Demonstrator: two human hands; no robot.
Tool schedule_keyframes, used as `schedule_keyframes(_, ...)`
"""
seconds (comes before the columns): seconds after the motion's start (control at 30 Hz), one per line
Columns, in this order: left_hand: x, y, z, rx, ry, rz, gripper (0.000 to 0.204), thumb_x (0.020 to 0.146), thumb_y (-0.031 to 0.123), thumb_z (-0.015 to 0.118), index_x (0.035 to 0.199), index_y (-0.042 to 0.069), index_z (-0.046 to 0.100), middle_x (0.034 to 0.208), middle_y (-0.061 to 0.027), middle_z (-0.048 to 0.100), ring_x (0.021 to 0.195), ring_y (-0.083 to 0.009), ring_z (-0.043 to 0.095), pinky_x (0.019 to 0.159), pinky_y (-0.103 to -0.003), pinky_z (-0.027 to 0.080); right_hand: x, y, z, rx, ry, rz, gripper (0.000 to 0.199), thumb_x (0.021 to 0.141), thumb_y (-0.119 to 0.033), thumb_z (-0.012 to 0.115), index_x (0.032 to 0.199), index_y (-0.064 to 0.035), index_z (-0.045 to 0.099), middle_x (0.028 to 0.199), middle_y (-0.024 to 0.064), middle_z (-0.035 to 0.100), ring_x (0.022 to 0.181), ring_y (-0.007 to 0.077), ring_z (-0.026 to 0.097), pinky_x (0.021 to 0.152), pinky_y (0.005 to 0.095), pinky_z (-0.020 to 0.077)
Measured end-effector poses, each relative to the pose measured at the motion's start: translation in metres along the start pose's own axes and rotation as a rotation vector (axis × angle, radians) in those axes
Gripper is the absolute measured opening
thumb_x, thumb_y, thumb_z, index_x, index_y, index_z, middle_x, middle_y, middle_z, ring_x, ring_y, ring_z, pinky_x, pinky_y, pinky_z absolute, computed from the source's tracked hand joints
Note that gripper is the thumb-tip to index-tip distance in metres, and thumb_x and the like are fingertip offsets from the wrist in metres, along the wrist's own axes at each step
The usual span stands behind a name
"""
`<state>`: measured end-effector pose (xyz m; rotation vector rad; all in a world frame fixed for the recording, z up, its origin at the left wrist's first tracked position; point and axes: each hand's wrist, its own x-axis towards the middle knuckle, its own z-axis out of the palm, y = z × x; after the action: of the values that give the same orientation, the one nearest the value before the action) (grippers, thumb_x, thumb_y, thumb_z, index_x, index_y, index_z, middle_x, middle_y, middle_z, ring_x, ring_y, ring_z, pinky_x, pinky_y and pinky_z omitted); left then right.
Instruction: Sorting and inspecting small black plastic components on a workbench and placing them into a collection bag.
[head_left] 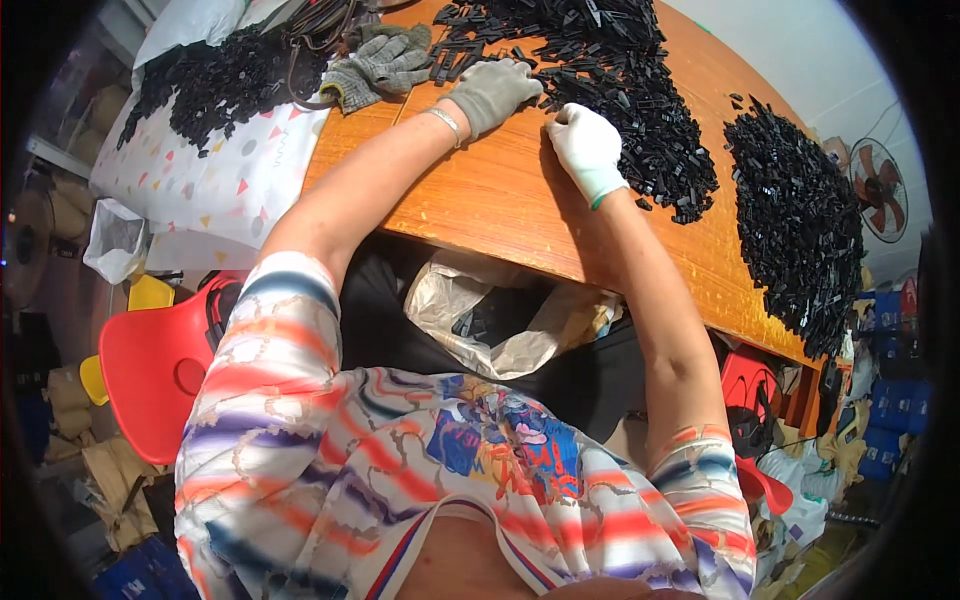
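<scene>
Right now both gloved hands rest on the orange worktop [500,200] at the near edge of the big heap of small black plastic pieces [610,90], which spreads from about twelve to two o'clock of them. The left hand [492,90] lies flat with fingers loosely spread, touching pieces at the heap's left rim, while the right hand [588,148] is curled, knuckles up, against the heap's lower edge; I cannot tell whether it pinches a piece. Its long axis runs from eleven o'clock down toward four o'clock, the right hand nearer.
</scene>
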<state>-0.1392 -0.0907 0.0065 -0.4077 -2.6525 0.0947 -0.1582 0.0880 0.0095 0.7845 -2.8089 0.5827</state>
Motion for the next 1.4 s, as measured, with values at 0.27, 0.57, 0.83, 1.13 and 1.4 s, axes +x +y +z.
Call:
schedule_keyframes(0.27,-0.038,0.019,-0.010,-0.659,0.234,-0.300,0.018,0.088,0.012,0.061,0.105,0.008,0.062,0.099,-0.0060,0.065,0.082,-0.0237,0.063,0.074,-0.033,0.052,-0.034,0.004,-0.012,0.640,-0.038,0.210,0.024,0.084,-0.023,0.069,0.075,-0.0029,0.059,0.071,0.0100,0.065,0.065,0.0169,0.063,0.060,0.0307,0.0482)
schedule_keyframes(0.57,-0.091,0.051,-0.041,-2.128,0.163,-0.669,0.032,0.098,0.023,0.051,0.121,0.001,0.053,0.115,-0.0157,0.062,0.098,-0.0247,0.065,0.078,-0.033,0.056,-0.064,-0.021,-0.037,1.164,-0.216,0.127,0.018,0.090,-0.020,0.063,0.088,-0.0017,0.064,0.071,-0.0024,0.058,0.064,0.0045,0.052,0.059,0.0217,0.0426)
schedule_keyframes(0.83,-0.113,0.059,-0.050,-2.292,0.127,-0.639,0.032,0.100,0.023,0.046,0.125,0.003,0.050,0.120,-0.0134,0.060,0.094,-0.0178,0.065,0.067,-0.023,0.053,-0.078,-0.035,-0.043,1.206,-0.210,0.125,0.023,0.089,-0.019,0.064,0.101,0.0004,0.066,0.080,0.0006,0.064,0.064,0.0049,0.051,0.058,0.0200,0.0425)
schedule_keyframes(1.13,-0.115,0.076,-0.056,-2.131,0.088,-0.712,0.017,0.096,0.022,0.057,0.102,0.006,0.054,0.091,-0.0036,0.062,0.073,-0.0083,0.059,0.052,-0.016,0.041,-0.085,-0.034,-0.039,1.104,-0.143,0.187,0.022,0.088,-0.015,0.066,0.102,0.0025,0.066,0.079,0.0022,0.065,0.062,0.0052,0.053,0.057,0.0201,0.0435)
schedule_keyframes(1.4,-0.109,0.087,-0.062,-2.084,0.192,-0.874,0.018,0.096,0.023,0.057,0.102,0.008,0.052,0.081,0.0000,0.054,0.062,-0.0032,0.050,0.049,-0.014,0.039,-0.089,-0.031,-0.034,1.120,-0.294,0.148,0.027,0.088,-0.011,0.060,0.113,0.0013,0.066,0.088,0.0011,0.066,0.074,0.0052,0.056,0.065,0.0209,0.0459)
